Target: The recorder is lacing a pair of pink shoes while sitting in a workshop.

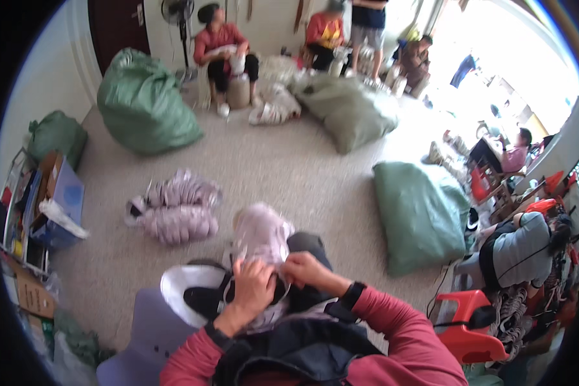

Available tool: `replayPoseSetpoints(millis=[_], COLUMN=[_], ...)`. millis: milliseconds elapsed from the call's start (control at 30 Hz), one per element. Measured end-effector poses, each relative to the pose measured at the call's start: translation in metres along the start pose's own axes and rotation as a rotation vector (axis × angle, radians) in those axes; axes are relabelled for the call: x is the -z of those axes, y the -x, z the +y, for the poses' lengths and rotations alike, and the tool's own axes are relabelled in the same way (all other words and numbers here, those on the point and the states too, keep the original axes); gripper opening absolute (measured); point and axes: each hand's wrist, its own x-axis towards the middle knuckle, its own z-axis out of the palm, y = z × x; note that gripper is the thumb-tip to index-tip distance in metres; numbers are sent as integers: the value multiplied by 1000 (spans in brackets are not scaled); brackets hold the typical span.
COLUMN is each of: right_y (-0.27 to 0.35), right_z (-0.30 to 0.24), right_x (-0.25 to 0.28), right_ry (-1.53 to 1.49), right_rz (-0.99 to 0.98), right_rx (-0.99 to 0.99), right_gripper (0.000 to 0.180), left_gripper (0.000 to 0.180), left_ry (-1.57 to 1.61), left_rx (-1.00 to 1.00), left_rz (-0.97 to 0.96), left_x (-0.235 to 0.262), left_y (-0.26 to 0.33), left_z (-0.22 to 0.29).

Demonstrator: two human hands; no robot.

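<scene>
A pale pink bundle of soft pieces (264,228) lies across my lap, its far end hanging toward the floor. My left hand (254,284) is closed over its near end, fingers bent down onto the pink material. Close on its right, my right hand (307,270) pinches with thumb and fingertips; what lies between them is too small to make out. Thin white cord loops just below the two hands. Left of my left hand rests a white piece with a black inside (179,293), partly hidden by the hand and wrist.
Two pink bundles (183,222) lie on the floor ahead left. Large green sacks stand at the far left (145,103), far middle (350,109) and right (421,215). A red plastic chair (463,321) is at my right, a blue box (64,202) at left. Several people sit or stand around.
</scene>
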Motion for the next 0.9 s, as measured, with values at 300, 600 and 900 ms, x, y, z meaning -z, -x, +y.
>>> replayPoseSetpoints(millis=[300, 600, 900], right_y=[16, 6, 6], right_z=[-13, -11, -2], right_x=[-5, -7, -6], right_ry=[700, 564, -101], right_rz=[511, 569, 374], right_rx=[715, 751, 346], right_gripper=[8, 8, 13], left_gripper=[16, 16, 17], left_ry=[5, 20, 31], left_rx=[-40, -5, 73], left_rz=[83, 82, 121], left_x=[-3, -10, -20], left_y=[8, 0, 0], left_z=[10, 3, 11])
